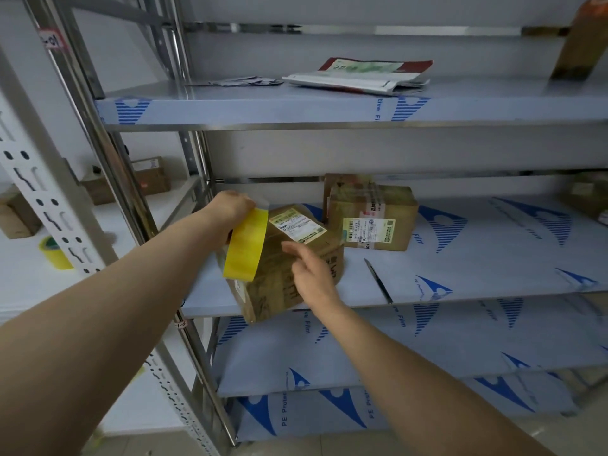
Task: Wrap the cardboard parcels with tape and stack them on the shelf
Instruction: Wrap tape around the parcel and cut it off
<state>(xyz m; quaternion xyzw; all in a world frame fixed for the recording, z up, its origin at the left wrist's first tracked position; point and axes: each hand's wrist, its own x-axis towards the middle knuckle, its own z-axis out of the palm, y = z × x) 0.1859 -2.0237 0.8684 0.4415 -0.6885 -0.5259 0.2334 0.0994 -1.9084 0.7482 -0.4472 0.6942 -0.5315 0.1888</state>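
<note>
A steel shelf [460, 258] wrapped in blue-printed protective film carries a tilted cardboard parcel [273, 291] overhanging its front edge, a labelled parcel [371, 222] behind it, and a slim knife [378, 280] alongside.

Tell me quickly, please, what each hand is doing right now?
Left hand: holding the tape roll.
Right hand: open, fingers loose over the parcel; contact cannot be told.
</note>
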